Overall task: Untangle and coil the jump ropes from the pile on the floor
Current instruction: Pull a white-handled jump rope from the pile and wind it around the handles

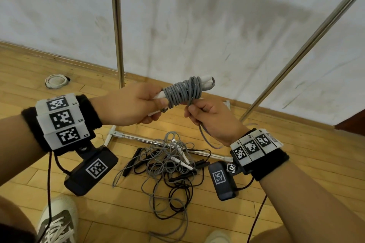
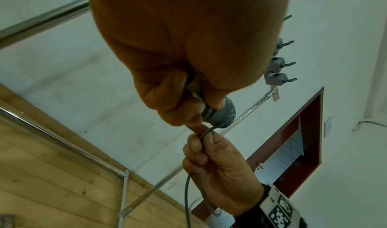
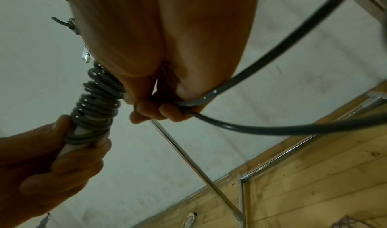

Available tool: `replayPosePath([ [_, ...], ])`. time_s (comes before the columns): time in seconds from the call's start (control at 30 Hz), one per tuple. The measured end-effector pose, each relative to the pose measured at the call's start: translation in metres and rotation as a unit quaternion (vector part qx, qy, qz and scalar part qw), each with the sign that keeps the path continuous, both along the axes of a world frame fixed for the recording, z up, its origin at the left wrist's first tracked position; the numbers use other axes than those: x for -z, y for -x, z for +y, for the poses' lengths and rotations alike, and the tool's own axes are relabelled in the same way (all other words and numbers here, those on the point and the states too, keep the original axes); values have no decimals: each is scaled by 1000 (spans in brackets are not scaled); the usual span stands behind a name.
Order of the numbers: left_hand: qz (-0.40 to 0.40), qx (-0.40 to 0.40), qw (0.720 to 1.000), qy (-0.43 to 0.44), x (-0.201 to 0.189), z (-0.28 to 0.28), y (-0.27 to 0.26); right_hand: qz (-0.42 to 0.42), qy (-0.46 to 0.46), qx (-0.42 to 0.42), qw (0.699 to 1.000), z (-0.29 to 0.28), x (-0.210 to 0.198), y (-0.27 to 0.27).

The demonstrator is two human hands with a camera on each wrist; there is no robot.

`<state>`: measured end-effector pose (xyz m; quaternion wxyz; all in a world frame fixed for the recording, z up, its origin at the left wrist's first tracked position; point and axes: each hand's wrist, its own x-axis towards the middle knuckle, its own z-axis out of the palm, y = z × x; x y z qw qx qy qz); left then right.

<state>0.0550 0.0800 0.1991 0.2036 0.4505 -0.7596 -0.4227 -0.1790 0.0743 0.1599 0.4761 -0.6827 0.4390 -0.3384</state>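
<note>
Wooden floor (image 1: 276, 163), scuffed white wall (image 1: 217, 25).

grey jump rope (image 1: 184, 90) wound around white handles; tangled pile (image 1: 169, 161) on floor.

The left hand (image 2: 188, 76) grips a white handle wound with thick grey plastic jump rope (image 2: 222, 114). Just below that coil, the right hand (image 2: 217, 168) pinches the grey rope's loose end. Behind the coil runs a chrome metal rack rail (image 2: 247, 109).
</note>
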Motion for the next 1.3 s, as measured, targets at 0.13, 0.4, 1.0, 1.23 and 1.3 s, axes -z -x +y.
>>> replayPosePath([
  [0.13,7,38,999,-27,-5,3,-2,-29,-25,7,999,-2,2,6],
  [0.4,-71,92,993,-34,-7,9,-4,185,68,-1,980,-3,0,15],
  [1.0,-302,112,947,20,24,7,3,191,26,39,980,-7,-8,4],
  [1.23,-263,5,963,60,23,-7,4,68,-77,2,995,3,-10,-3],
  [1.3,-238,-18,968,75,21,-8,3,28,-80,4,996,5,-7,-3],
])
